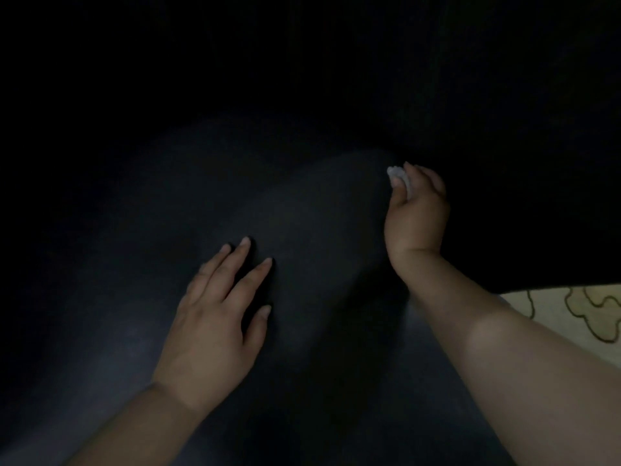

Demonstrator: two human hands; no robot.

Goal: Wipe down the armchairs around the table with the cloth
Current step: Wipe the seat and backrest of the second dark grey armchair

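Observation:
A dark armchair [302, 213] fills nearly the whole head view, dim and blurred, with a rounded padded surface in the middle. My left hand [215, 317] lies flat on that padding, fingers spread, holding nothing. My right hand [416, 210] is raised at the right of the padding, fingers curled around a small pale cloth [396, 174]; only a bit of the cloth shows above the thumb. The cloth sits close to the dark upholstery, and contact is too dim to tell.
A pale floor or rug with dark-outlined curly shapes [578, 314] shows at the right edge, below the chair. Everything above and to the far right is nearly black.

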